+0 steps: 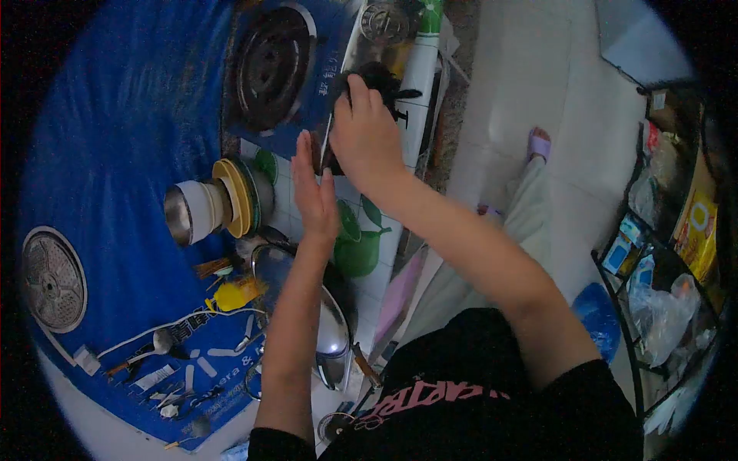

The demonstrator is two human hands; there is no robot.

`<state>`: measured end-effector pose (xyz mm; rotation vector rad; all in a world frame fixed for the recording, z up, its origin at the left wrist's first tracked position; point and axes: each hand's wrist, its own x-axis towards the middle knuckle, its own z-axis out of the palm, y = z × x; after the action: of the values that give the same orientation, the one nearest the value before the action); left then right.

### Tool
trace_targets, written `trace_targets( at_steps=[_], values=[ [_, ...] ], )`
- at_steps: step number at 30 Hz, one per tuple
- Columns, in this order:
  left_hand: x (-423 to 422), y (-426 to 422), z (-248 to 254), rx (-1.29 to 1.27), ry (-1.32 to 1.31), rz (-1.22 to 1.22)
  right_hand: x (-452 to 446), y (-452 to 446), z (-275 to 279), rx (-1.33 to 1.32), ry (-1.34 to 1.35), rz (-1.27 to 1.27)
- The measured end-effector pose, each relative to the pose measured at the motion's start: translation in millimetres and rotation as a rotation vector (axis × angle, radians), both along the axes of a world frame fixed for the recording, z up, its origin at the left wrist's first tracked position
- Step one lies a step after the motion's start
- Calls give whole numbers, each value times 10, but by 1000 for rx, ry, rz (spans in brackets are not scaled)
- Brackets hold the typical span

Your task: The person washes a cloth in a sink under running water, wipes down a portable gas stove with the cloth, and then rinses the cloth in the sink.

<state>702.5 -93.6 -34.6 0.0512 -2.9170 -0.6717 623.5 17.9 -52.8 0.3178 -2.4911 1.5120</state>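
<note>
My right hand (367, 134) is closed round part of a black, crumpled cloth-like thing (377, 81) at the front face of the gas stove (327, 100). My left hand (314, 201) is held upright beside the stove's lower corner, its fingers extended and nothing visible in it. The stove has a blue top with a dark round burner (275, 65) and a metal control dial (384, 23). Below it lies a white tiled-pattern surface with green fruit prints (358, 253).
Stacked bowls (204, 211) stand left of my left hand. A shiny metal pot lid (330, 330) lies near my left forearm. A spoon (162, 341), a yellow item (229, 297) and a steamer plate (54, 278) are on the blue sheet (131, 169). Racks with bags (661, 315) stand at right.
</note>
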Motion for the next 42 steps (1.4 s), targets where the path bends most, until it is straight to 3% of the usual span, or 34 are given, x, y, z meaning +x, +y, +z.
trace_targets(
  at_steps=[6,9,12,19,23,26,28,31,34,41,42],
  values=[
    [1,-33,-11,-38,14,-15,579,217,-379,132,51,241],
    [11,-26,-24,-17,35,-23,251,284,-157,19,156,140],
    [22,-15,14,-17,34,-26,1,203,25,111,90,106],
    [24,-74,-41,-7,15,-10,491,435,-423,188,97,267],
    [4,-24,-29,11,38,-10,28,669,117,-104,227,118],
    [0,-21,29,-69,11,-22,-653,617,142,-112,343,55],
    [2,-9,49,-66,5,-15,-1019,607,-45,-42,392,320],
    [-7,-21,8,-39,-8,-2,-1016,578,-292,-127,387,461],
    [14,-4,24,-32,-26,11,-772,678,-428,-258,306,374],
    [0,-17,35,3,-42,4,-859,766,-408,-194,181,393],
    [10,-10,47,1,-37,5,-825,772,-424,-175,68,333]
  ],
)
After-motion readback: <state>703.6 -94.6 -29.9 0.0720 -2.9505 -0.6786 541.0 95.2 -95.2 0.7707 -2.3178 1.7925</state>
